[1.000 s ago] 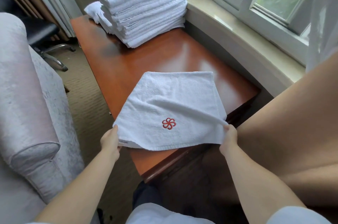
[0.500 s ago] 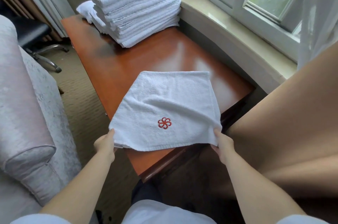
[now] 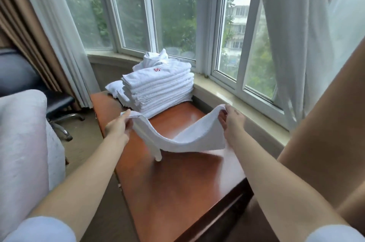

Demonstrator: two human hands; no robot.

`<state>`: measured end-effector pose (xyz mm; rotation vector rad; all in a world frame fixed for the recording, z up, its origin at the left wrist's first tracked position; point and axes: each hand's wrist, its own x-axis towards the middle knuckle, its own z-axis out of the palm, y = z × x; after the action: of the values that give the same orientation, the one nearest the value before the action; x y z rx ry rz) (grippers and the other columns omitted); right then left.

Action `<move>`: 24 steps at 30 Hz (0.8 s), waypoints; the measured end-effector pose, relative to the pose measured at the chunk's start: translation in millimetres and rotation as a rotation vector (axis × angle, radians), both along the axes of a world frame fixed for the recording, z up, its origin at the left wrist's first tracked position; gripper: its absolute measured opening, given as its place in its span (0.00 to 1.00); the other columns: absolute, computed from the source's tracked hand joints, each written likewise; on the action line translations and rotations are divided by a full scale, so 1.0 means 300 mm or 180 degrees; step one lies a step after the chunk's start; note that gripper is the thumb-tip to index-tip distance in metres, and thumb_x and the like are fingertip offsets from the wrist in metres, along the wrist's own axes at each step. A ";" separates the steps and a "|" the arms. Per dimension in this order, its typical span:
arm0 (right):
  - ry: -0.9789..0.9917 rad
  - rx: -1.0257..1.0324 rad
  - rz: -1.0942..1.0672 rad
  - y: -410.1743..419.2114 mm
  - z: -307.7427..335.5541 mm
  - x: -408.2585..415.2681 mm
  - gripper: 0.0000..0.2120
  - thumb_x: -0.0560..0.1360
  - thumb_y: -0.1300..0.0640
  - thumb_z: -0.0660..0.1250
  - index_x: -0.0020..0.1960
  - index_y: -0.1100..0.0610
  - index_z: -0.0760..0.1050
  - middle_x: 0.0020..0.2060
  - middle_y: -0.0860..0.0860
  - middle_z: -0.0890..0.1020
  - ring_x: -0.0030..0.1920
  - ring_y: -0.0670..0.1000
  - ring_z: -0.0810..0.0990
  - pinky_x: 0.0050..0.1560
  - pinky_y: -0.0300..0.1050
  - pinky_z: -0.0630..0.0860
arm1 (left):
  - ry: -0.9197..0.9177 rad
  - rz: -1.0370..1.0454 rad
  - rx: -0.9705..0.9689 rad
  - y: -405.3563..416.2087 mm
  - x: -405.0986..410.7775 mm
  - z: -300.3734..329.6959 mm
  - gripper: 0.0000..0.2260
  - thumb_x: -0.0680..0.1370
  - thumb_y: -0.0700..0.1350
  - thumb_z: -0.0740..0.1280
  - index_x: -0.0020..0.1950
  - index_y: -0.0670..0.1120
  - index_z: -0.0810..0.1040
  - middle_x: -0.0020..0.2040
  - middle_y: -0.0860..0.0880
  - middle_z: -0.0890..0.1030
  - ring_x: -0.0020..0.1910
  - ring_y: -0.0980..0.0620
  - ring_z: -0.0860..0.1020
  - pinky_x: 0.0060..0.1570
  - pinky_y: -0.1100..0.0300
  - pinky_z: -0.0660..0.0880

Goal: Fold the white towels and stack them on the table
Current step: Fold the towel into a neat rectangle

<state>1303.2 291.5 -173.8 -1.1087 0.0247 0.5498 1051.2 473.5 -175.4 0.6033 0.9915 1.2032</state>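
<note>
The towel [image 3: 181, 139] hangs between both hands above the table [image 3: 177, 192], with the stack [image 3: 158, 91] behind it.

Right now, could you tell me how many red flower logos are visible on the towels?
1. It sits on the top towel of the folded stack, at the table's far end. The held towel shows none; its logo may be hidden.
</note>
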 end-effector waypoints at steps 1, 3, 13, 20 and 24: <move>-0.0107 -0.0048 -0.0233 0.011 0.054 0.019 0.08 0.77 0.57 0.69 0.40 0.55 0.75 0.33 0.51 0.79 0.31 0.46 0.77 0.33 0.36 0.78 | -0.0146 0.0076 0.0049 0.032 -0.007 0.048 0.11 0.73 0.35 0.73 0.37 0.44 0.74 0.32 0.49 0.77 0.24 0.57 0.76 0.22 0.68 0.72; -0.0270 -0.0170 -0.0733 0.017 0.129 0.058 0.13 0.76 0.54 0.70 0.34 0.53 0.72 0.28 0.48 0.77 0.25 0.45 0.72 0.25 0.37 0.73 | -0.0170 0.0208 0.0103 0.099 -0.021 0.120 0.11 0.75 0.38 0.72 0.37 0.45 0.72 0.32 0.50 0.76 0.20 0.60 0.73 0.19 0.69 0.69; 0.0093 -0.0986 -0.0840 0.076 0.023 0.169 0.11 0.81 0.56 0.57 0.55 0.61 0.74 0.45 0.55 0.74 0.49 0.55 0.74 0.46 0.42 0.71 | 0.0657 -0.0220 0.0131 0.253 0.053 0.164 0.16 0.84 0.38 0.53 0.37 0.48 0.63 0.35 0.51 0.63 0.22 0.61 0.65 0.22 0.71 0.61; 0.0452 -0.0874 -0.0825 0.200 0.012 0.186 0.11 0.75 0.59 0.66 0.36 0.55 0.68 0.32 0.50 0.72 0.30 0.50 0.70 0.34 0.44 0.70 | 0.0745 -0.0341 -0.0294 0.319 0.122 0.073 0.12 0.81 0.39 0.63 0.63 0.37 0.75 0.36 0.46 0.69 0.28 0.52 0.69 0.37 0.59 0.71; -0.0135 -0.0713 -0.0781 0.305 0.062 0.232 0.12 0.76 0.52 0.66 0.37 0.54 0.72 0.31 0.50 0.72 0.31 0.50 0.69 0.34 0.43 0.67 | -0.0073 -0.0443 -0.0262 0.424 0.165 0.119 0.16 0.77 0.40 0.69 0.64 0.42 0.76 0.53 0.46 0.79 0.41 0.52 0.79 0.45 0.58 0.79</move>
<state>1372.9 383.1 -155.2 -1.3136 0.1869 0.3081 1100.8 600.7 -139.6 0.5828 0.9593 1.0396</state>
